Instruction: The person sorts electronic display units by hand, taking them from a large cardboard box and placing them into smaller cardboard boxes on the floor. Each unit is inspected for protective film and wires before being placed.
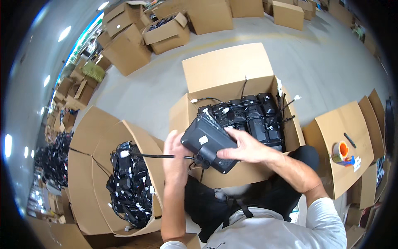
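Note:
A black power adapter (pixel 206 139) with a small white label is held over the near edge of an open cardboard box (pixel 226 72). My right hand (pixel 244 147) grips its lower right side. My left hand (pixel 176 155) is on its left end, where a black cable (pixel 155 156) comes out toward the left. The box holds several more black adapters (pixel 251 114) with cables and white tags.
A second open box (pixel 103 141) at the left holds a heap of black cables and adapters (pixel 130 186). An orange tape dispenser (pixel 342 151) and a black marker (pixel 349 140) lie on a closed box at the right. More boxes stand on the grey floor behind.

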A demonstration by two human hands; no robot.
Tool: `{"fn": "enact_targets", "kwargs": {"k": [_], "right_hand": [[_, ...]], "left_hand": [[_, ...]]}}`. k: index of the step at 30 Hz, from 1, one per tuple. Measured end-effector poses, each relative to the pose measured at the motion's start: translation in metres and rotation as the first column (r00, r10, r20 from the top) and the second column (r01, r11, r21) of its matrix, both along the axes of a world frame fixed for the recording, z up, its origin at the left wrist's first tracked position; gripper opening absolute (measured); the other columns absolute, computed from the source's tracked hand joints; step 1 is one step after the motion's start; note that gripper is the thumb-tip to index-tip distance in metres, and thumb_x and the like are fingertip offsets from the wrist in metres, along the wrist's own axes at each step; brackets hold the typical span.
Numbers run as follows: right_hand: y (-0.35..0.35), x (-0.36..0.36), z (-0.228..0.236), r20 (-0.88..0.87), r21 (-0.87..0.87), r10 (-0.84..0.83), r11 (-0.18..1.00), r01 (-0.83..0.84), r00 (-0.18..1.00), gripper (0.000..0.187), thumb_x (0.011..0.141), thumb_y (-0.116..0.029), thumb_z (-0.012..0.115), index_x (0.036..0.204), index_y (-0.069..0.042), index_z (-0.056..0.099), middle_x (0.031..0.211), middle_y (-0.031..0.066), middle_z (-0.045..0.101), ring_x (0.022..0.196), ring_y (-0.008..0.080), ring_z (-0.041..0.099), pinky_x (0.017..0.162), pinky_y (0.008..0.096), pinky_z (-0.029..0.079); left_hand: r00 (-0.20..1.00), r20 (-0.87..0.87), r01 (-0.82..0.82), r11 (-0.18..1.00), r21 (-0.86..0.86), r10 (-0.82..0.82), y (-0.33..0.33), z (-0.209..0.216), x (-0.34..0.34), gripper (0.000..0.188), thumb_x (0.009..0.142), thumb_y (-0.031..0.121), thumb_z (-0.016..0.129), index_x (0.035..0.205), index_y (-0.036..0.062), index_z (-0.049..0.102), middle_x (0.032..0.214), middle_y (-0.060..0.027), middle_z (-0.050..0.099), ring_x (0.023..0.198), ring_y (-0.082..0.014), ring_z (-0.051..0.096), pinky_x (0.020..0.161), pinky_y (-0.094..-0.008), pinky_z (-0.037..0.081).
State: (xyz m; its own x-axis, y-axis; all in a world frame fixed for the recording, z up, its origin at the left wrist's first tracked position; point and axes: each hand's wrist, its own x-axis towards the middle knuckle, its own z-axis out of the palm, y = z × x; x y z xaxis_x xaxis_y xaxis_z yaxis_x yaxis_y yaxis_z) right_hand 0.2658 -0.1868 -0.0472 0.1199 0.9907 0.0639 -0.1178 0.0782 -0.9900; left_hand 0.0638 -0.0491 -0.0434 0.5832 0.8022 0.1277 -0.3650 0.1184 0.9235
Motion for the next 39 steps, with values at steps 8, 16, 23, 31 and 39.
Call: {"fn": "enact_targets", "kwargs": {"k": [8,16,23,31,39], "right_hand": [[-0.045,0.081,0.035,0.6,0.047,0.098,0.987,-0.157,0.794,0.07,0.08,-0.028,0.075,0.137,0.001,0.046,0.1,0.0229,0.069,0.09,0.034,0.069,0.081,0.0379,0.054],[-0.003,0.058,0.01,-0.045,0.182,-0.462,0.868,0.462,0.886,0.046,0.09,-0.033,0.074,0.119,0.0,0.061,0.095,0.0017,0.063,0.088,0.0094,0.057,0.078,0.0252,0.048],[0.015,0.077,0.037,-0.064,0.273,-0.758,0.612,0.742,0.649,0.035,0.095,-0.03,0.063,0.086,0.003,0.067,0.072,0.0014,0.061,0.071,0.0067,0.053,0.064,0.0256,0.044],[0.033,0.103,0.057,0.516,0.421,-0.531,0.84,0.341,0.672,0.069,0.08,-0.054,0.075,0.115,0.005,0.065,0.109,0.0237,0.068,0.099,0.0296,0.069,0.081,0.0373,0.054],[0.001,0.152,-0.084,0.111,-0.527,0.365,0.81,-0.257,0.924,0.041,0.082,-0.012,0.075,0.117,0.003,0.059,0.069,0.0066,0.064,0.06,0.0144,0.064,0.058,0.0297,0.055]], "left_hand": [[0.796,-0.581,0.094,0.913,0.396,0.17,-0.026,0.034,-0.069,0.054,0.093,0.017,0.068,0.136,-0.007,0.046,0.131,-0.0255,0.057,0.12,-0.0313,0.06,0.102,-0.0429,0.05],[0.887,-0.202,-0.201,0.742,0.639,0.414,-0.048,0.044,0.1,0.036,0.092,0.007,0.068,0.126,-0.0037,0.061,0.116,-0.0105,0.064,0.104,-0.0173,0.06,0.095,-0.0305,0.047],[0.876,-0.012,-0.387,0.718,0.579,0.482,-0.035,0.045,0.145,0.044,0.106,0.035,0.051,0.101,-0.0047,0.068,0.088,-0.0102,0.068,0.081,-0.0156,0.062,0.078,-0.0294,0.051],[0.743,-0.651,0.51,0.763,0.397,-0.157,-0.029,0.045,0.146,0.044,0.08,0.01,0.08,0.118,-0.0038,0.063,0.102,-0.0075,0.069,0.09,-0.0164,0.066,0.084,-0.0332,0.055],[0.878,-0.313,0.272,0.915,-0.298,-0.363,0.03,-0.056,0.148,0.055,0.088,0.018,0.076,0.133,-0.0012,0.05,0.121,-0.0109,0.063,0.11,-0.0242,0.063,0.1,-0.0397,0.051]]}}
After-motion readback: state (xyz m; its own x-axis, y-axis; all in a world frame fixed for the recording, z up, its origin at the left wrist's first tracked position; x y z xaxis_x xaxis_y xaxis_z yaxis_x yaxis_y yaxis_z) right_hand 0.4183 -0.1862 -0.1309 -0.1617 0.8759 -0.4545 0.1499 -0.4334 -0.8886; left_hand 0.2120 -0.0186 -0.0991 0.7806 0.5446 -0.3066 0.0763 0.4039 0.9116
